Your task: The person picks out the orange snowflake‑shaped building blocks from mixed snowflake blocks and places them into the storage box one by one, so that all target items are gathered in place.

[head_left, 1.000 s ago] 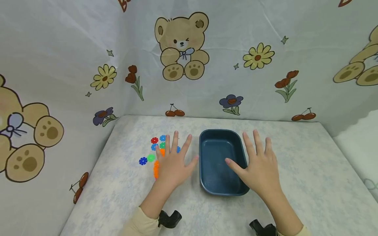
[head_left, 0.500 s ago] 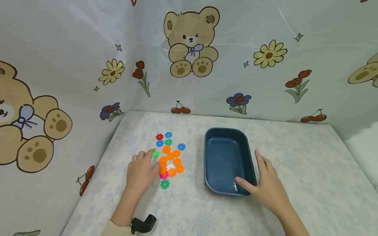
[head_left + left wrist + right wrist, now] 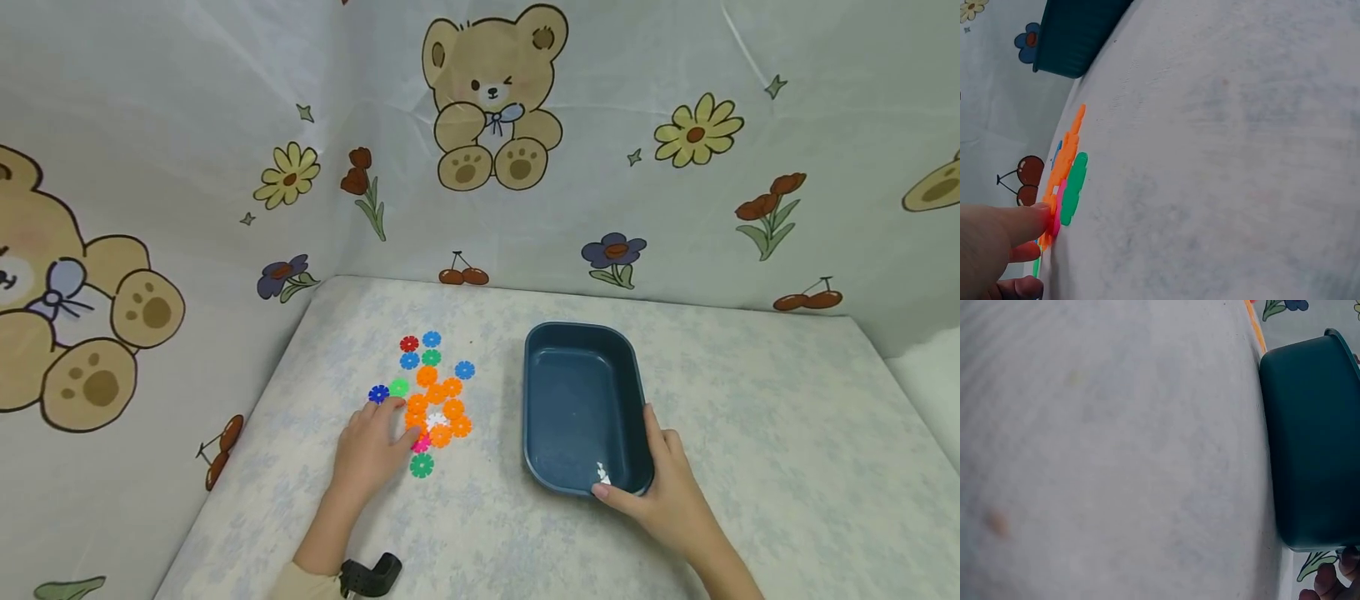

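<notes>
Several orange notched plastic discs (image 3: 453, 409) lie clustered on the table, around a white one (image 3: 437, 422). My left hand (image 3: 366, 450) is at the cluster's left edge, thumb and forefinger spread apart beside the orange discs. In the left wrist view the thumb (image 3: 1029, 222) overlaps the orange and pink discs. A pink disc (image 3: 421, 444) lies just under the thumb, a dark green disc (image 3: 422, 465) nearer me. My right hand (image 3: 670, 500) grips the near right corner of a dark blue plastic box (image 3: 573, 408), thumb on the rim, fingers along the outer wall.
Beyond the left hand lie a light green disc (image 3: 399, 387), a dark blue disc (image 3: 378, 393), a red disc (image 3: 408, 343) and several others. A cloth wall with printed bears (image 3: 495, 108) rises behind and left of the pale table (image 3: 750, 417).
My left hand has moved left and down from over the discs to their left edge, uncovering most of them. My right hand has come down from above the box to its near right corner.
</notes>
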### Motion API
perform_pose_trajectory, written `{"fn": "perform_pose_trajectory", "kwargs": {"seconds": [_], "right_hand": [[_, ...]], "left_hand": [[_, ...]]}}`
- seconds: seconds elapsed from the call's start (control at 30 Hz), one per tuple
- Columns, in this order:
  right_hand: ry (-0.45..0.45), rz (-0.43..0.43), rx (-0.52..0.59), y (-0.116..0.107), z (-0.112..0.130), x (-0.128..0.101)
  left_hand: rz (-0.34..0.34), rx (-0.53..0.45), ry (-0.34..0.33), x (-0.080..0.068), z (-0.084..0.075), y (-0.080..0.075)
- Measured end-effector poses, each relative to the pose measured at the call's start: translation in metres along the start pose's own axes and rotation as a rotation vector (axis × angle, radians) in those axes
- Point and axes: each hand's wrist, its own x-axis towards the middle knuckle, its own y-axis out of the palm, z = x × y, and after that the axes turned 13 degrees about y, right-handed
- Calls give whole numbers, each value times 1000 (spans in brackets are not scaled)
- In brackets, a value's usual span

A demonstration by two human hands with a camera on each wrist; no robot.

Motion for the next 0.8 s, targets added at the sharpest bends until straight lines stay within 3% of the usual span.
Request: {"fn": "perform_pose_trajectory", "kwargs": {"seconds": [0.37, 0.57, 0.8], "right_hand": [[27, 35, 75, 3, 1, -1], [23, 31, 98, 4, 2, -1], [29, 19, 115, 6, 2, -2]], "left_hand": [[-75, -13, 1, 1, 0, 2], [-117, 14, -39, -2, 1, 5], [-154, -36, -42, -1, 0, 4]]}}
